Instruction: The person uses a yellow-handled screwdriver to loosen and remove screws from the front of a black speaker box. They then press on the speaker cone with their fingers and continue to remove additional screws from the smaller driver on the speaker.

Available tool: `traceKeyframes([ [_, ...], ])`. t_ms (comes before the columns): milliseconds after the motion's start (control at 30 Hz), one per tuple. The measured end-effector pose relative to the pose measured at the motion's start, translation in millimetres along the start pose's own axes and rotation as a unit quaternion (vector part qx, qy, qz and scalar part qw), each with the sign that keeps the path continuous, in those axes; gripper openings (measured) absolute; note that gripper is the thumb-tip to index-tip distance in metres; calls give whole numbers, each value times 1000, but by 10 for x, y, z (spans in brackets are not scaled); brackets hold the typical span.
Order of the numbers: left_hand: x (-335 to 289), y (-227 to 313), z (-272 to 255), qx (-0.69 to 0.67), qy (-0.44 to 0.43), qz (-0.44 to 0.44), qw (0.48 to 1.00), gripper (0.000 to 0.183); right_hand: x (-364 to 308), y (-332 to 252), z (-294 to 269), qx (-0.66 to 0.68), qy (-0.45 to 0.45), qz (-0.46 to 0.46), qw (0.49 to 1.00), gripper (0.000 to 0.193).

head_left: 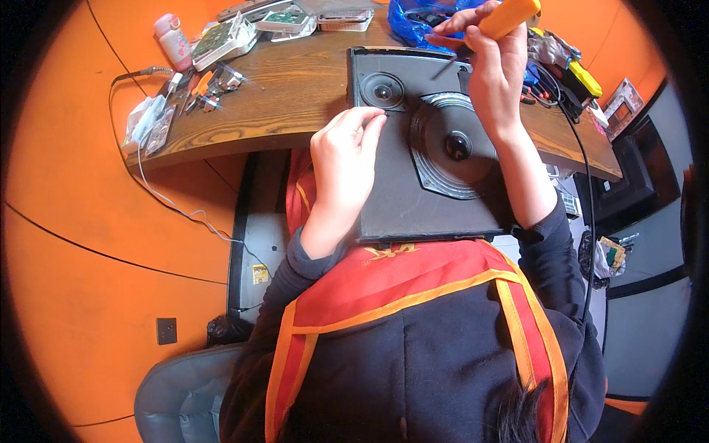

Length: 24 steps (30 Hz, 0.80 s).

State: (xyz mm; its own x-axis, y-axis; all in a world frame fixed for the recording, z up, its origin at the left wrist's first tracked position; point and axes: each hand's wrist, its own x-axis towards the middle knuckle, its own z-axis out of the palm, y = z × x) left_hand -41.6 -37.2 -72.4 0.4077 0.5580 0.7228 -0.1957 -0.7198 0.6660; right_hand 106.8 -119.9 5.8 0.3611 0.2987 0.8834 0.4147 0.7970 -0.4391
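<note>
A black speaker box (391, 203) leans against the table's front edge before me, its face turned up. Its small round tweeter (382, 91) is at the upper left, and the larger woofer cone (458, 166) sits to the right. My left hand (346, 148) is closed in a pinch just below the tweeter; a tiny dark thing shows at the fingertips, too small to name. Raised over the upper right of the box, my right hand (496, 85) grips a screwdriver (511, 18) by its orange-yellow handle. Its thin shaft slants down toward the box.
The wooden table (288, 96) holds circuit boards in white housings (225, 44), a pink bottle (173, 43) and several hand tools (210, 87) at left. A blue plastic bag (413, 21) lies behind the box. Black cable (587, 170) hangs at right. A grey chair (185, 391) stands lower left.
</note>
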Motion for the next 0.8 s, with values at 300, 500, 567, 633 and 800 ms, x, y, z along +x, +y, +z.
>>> traceKeyframes([
  [300,-98,15,-18,-46,57,-21,997,8,-121,52,-57,-467,-404,83,782,32],
  [500,-116,29,-4,-61,80,-9,995,9,-248,32,40,-532,-356,59,766,30],
  [567,-122,36,-10,-48,85,4,995,9,-264,41,63,-551,-341,37,761,28],
  [633,-126,40,-15,-29,90,28,995,8,-281,61,77,-562,-327,33,759,27],
  [800,-129,58,-19,-56,73,15,996,8,-311,96,90,-568,-312,51,760,29],
])
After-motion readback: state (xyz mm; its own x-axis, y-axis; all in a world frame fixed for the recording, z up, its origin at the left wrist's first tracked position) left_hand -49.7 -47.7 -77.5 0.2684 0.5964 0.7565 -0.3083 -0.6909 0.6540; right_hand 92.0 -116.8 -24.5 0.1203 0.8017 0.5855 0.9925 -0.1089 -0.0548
